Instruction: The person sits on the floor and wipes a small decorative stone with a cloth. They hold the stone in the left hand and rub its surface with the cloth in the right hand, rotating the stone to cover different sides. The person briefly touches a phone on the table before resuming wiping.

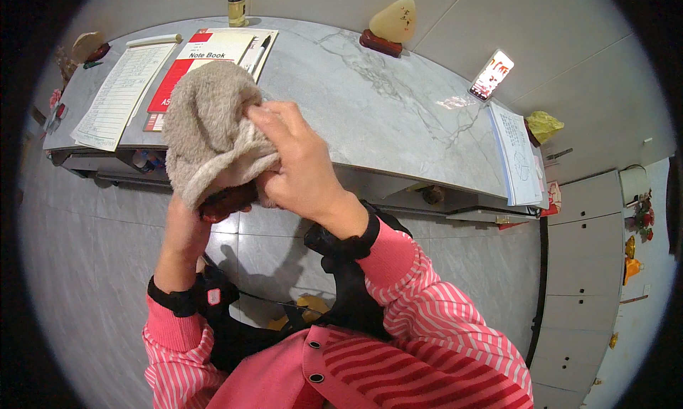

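Note:
A beige fluffy cloth [213, 117] is bunched up in front of me, over the near edge of the desk. My right hand [302, 163] grips its right side, thumb and fingers pressed into the folds. Under the cloth's lower edge shows a glossy dark reddish-brown piece [229, 201], most of it covered, so its full shape is hidden. From below, my left hand [186, 220] closes round this piece, its fingers largely hidden by the cloth.
The grey marbled desk [341, 110] carries a red-and-white notebook [206, 49], a written pad [124, 88], a bottle [237, 4], a pale stone on a stand [393, 26], a lit phone [491, 75] and papers [516, 156]. Cabinets [580, 266] stand at the right.

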Demonstrator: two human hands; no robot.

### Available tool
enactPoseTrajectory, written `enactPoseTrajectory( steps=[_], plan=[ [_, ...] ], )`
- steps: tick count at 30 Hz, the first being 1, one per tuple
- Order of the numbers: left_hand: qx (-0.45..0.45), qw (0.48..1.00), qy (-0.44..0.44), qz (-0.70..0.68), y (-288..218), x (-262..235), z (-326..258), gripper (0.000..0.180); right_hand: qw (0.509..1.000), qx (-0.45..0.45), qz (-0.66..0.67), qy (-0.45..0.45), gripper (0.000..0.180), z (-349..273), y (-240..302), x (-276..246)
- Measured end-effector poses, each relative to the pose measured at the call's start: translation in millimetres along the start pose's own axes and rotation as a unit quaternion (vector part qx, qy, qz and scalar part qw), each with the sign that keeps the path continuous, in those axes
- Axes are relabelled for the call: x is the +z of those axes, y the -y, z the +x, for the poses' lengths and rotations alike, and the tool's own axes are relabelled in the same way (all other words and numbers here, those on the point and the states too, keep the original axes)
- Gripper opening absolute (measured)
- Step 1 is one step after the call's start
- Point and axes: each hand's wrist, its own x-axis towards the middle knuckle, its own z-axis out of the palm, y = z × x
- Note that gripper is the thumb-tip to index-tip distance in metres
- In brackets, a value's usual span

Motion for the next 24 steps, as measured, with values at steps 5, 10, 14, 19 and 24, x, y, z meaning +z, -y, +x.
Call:
enactPoseTrajectory(
  steps=[5, 10, 14, 19, 24],
  plan=[
    [0.003, 0.992, -0.098, 0.076, 2.8, -27.5, 3.4, 0.050, 0.999, -0.024, 0.005, 0.037, 0.059, -1.0, 3.7, 0.8],
    [0.068, 0.994, -0.047, 0.073, 1.2, -22.3, -0.8, 0.056, 0.996, -0.056, -0.005, 0.062, 0.062, -0.4, 3.3, 1.2],
    [0.176, 0.963, 0.025, 0.205, -4.1, -16.2, 11.5, 0.064, 0.996, -0.074, -0.007, 0.058, 0.062, -2.3, 6.3, 4.5],
    [0.317, 0.815, 0.043, 0.483, -5.6, -12.1, 26.4, 0.071, 0.997, -0.074, -0.016, 0.031, 0.062, -2.6, 9.7, 6.5],
    [-0.041, 0.992, -0.009, 0.118, -0.6, 3.2, -0.8, 0.054, 0.998, -0.048, -0.036, -0.020, 0.065, 0.5, 5.6, 2.2]
  ],
)
